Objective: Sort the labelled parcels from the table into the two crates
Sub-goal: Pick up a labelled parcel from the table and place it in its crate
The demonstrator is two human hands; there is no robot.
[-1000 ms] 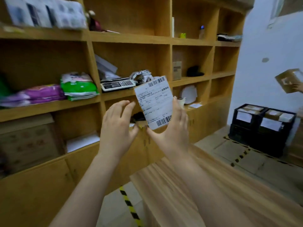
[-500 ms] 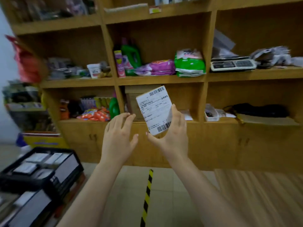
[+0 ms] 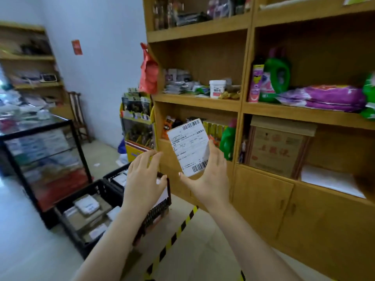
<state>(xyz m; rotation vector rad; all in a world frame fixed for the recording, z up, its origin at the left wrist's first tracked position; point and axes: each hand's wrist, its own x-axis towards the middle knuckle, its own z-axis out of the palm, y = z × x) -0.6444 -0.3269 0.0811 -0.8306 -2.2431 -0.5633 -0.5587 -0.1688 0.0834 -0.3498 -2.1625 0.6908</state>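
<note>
Parcel (image 3: 189, 148): 1, between the hands, label facing the head camera, long axis near upright, top leaning left. Right hand (image 3: 211, 177): pinches its lower edges. Left hand (image 3: 142, 177): spread, holding nothing. Crates (image 3: 70, 230): 2, below left hand.

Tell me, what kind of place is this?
Probably a small shop doubling as a parcel point: wooden shelves of detergent, a glass display counter, and black crates of labelled parcels.

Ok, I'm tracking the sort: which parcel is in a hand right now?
The parcel with barcodes that the right hand holds up before the shelves; the others lie in the black crates.
</note>
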